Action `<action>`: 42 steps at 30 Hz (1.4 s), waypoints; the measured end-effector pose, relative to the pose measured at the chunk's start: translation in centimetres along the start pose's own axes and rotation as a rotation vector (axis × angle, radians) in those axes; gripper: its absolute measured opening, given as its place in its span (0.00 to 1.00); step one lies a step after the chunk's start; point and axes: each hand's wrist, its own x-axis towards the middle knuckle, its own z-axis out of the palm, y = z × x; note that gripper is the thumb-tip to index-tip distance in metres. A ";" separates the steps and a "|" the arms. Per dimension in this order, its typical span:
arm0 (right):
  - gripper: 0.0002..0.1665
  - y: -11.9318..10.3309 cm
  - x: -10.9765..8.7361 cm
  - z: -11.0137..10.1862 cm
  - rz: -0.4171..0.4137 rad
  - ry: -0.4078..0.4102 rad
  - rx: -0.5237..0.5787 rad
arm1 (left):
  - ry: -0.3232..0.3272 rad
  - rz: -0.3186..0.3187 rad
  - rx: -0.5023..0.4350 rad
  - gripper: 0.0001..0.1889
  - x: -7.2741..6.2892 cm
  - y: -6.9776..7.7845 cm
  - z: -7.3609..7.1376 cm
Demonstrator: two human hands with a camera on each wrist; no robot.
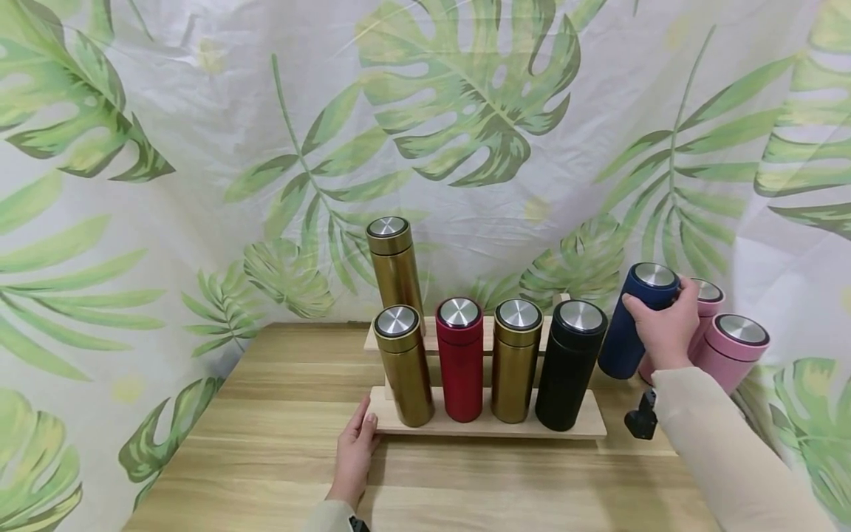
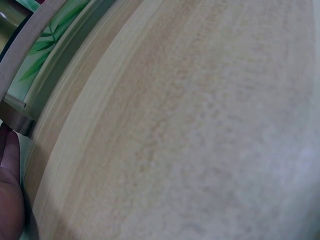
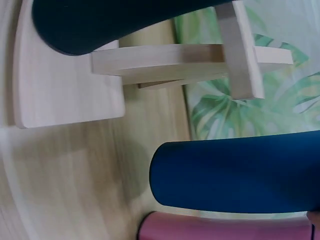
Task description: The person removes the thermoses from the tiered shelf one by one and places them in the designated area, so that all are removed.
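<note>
My right hand grips a navy blue thermos bottle with a steel-topped lid, thumb on the near side and fingers around the far side. In the right wrist view the lower body of this bottle shows above a pink one, a shadow on the tabletop by its base. At the front left corner of a two-tier wooden rack, my left hand holds the board end between thumb and fingers. On the lower tier stand a gold bottle, a red one, another gold one and a black one.
A tall gold bottle stands on the rack's upper tier at the left. Two pink bottles stand close beside the blue one, on the right. The wood-grain table meets a leaf-patterned cloth behind.
</note>
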 end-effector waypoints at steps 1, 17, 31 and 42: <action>0.46 0.2 -0.1 0.1 0.005 -0.006 -0.003 | -0.001 0.001 0.000 0.25 0.0 0.0 0.0; 0.47 2.3 -0.7 0.4 0.022 -0.040 -0.069 | -0.007 0.007 -0.013 0.25 -0.3 -0.1 0.6; 0.49 -1.3 0.9 -0.1 0.039 -0.055 0.004 | -0.001 0.005 -0.019 0.25 -0.2 -0.1 0.4; 0.44 -10.4 1.8 -0.2 -0.116 -0.157 0.133 | -0.002 0.006 0.012 0.25 -0.1 0.1 0.0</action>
